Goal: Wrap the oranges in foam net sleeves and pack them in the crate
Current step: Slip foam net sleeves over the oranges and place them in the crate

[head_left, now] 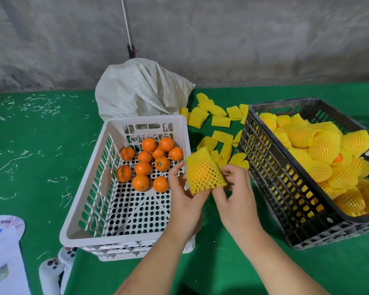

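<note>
Held orange: an orange [202,173] sits inside a yellow foam net sleeve [205,167], raised between the 2 crates, above the green table [41,188].
Left hand: the left hand [184,196] grips the sleeve's left side and lower end, fingers curled round it.
Right hand: the right hand [237,194] pinches the sleeve's right edge with curled fingertips.
White crate: the white crate [83,209] on the left holds 11 bare oranges [143,168], clustered at its far end.
Black crate: the black crate [285,188] on the right is heaped with wrapped oranges [324,145] in yellow netting.
Spare sleeves: empty sleeves [219,121] lie scattered on the table between and behind the crates.
Sack: a white woven sack [141,88] stands behind the white crate, against the grey wall.
Near corner: white controllers [51,271] and printed paper [4,252] lie at lower left.
</note>
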`<state>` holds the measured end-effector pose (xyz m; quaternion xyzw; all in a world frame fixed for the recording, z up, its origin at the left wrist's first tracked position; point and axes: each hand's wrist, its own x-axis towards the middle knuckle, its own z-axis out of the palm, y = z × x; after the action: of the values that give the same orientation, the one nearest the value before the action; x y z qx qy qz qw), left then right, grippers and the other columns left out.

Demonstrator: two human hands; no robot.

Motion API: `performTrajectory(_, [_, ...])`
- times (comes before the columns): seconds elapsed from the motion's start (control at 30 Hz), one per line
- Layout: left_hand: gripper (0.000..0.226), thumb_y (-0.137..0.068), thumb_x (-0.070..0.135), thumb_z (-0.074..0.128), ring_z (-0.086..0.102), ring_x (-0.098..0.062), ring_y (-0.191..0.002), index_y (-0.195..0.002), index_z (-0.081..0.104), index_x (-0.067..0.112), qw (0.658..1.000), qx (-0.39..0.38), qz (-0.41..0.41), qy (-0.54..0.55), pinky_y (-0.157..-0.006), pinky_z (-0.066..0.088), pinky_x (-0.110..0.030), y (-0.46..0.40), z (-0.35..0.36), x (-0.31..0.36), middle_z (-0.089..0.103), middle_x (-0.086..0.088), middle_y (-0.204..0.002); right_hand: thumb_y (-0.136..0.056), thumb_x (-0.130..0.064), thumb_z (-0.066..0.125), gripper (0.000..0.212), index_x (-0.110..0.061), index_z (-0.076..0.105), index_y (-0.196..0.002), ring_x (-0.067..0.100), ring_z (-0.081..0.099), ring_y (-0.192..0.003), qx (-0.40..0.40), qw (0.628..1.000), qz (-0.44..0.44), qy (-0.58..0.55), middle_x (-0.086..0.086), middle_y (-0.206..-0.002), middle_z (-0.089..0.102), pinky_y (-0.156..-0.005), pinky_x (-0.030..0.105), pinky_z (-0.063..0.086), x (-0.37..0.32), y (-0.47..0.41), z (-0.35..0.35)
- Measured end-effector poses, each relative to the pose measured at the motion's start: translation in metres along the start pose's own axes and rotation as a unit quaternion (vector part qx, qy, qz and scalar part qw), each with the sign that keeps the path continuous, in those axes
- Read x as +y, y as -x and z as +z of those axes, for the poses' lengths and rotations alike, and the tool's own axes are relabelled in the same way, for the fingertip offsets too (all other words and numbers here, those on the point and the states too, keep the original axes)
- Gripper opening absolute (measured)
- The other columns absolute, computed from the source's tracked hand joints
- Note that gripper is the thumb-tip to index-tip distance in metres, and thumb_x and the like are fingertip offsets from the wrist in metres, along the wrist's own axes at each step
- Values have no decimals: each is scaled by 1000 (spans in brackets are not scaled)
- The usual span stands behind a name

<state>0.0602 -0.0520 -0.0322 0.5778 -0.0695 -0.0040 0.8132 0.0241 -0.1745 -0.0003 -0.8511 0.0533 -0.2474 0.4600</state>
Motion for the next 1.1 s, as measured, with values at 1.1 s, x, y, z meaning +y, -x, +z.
performTrajectory(1.1, [71,-98,13,63,58,-19,-135,-156,29,36,985,-71,12,-155,-109,52,-37,-4,-9,-19,57,8,-144,-87,-53,72,77,-49,28,-151,1,53,-125,-144,925,232,-264,-15,-145,49,-96,21,47,-24,-4,12])
